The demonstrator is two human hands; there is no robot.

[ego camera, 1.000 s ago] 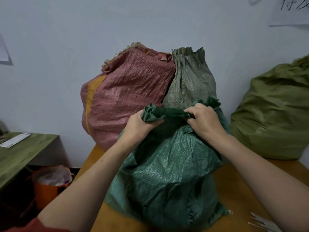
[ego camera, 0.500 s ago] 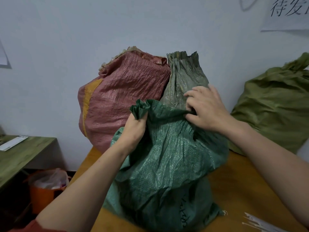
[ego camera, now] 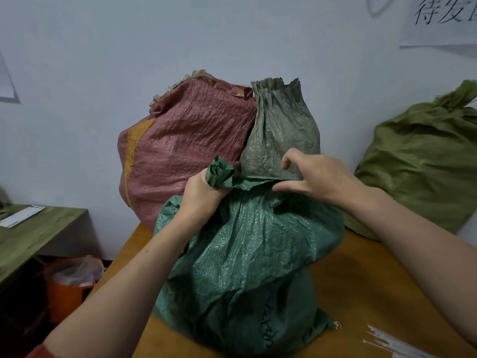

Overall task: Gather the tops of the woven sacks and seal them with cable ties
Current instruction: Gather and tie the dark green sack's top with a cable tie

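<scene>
sack [ego camera: 245, 254] on table [ego camera: 374, 293], cable ties [ego camera: 387, 343] right

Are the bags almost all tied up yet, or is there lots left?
Not nearly. Done: no tie shows on any sack. In hand: the left hand grips the bunched top corner of the green sack; the right hand is at its loose rim. Left: finish gathering, then fasten one of the cable ties, lying unused on the table. The red sack looks open too.

Both bare forearms reach forward. The left hand [ego camera: 204, 195] fists round the bunched top of the green sack [ego camera: 253, 254] — the right hand [ego camera: 320, 177] arches beside it, thumb lifted clear of an outstretched forefinger.
</scene>
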